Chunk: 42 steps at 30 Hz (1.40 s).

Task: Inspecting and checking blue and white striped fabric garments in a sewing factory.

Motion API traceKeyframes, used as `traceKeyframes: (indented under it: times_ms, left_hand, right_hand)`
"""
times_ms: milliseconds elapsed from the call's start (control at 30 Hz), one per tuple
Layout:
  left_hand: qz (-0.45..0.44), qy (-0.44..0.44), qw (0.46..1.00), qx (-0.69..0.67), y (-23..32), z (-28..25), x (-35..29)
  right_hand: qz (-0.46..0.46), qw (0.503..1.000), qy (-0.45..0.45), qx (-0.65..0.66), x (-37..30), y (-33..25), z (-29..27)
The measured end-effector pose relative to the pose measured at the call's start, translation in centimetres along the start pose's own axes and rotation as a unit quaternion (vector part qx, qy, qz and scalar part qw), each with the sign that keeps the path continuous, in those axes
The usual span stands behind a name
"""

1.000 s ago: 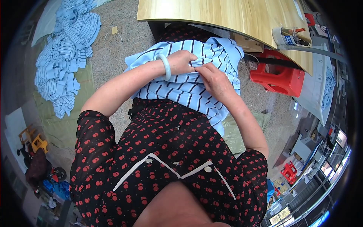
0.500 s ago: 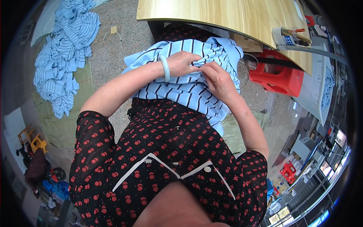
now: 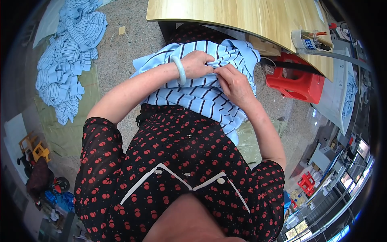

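Observation:
Across my lap lies a light blue knit fabric piece with dark and white stripes, bunched into folds under both hands. My left hand, below a pale green bangle on the wrist, has its fingers closed on a gathered fold. Close against it, my right hand pinches the same fabric between thumb and fingers. The fingertips of both hands meet at the fold, and whether something small sits between them cannot be made out.
A wooden table stands just ahead, with a cup of pens and tools at its right. Beneath its right edge is a red plastic stool. A heap of striped fabric pieces covers the floor at left, partly over a greenish sheet.
My left hand has shifted slightly to the right and upward with the fold. My right hand still pinches beside it, hardly moved.

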<state>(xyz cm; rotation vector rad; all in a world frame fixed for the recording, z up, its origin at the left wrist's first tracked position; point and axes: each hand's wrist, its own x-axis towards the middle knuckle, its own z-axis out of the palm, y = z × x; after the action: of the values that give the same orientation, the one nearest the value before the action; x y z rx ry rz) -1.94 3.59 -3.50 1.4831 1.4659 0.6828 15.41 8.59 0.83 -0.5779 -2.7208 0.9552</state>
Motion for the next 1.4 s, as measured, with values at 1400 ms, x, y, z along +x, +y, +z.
traceKeyframes:
  times_ms: [1400]
  left_hand:
    - [0.060,0.050,0.995,0.056,0.4,1.1,-1.4]
  right_hand:
    - [-0.037,0.996,0.037,-0.067,0.7,0.4,0.6]
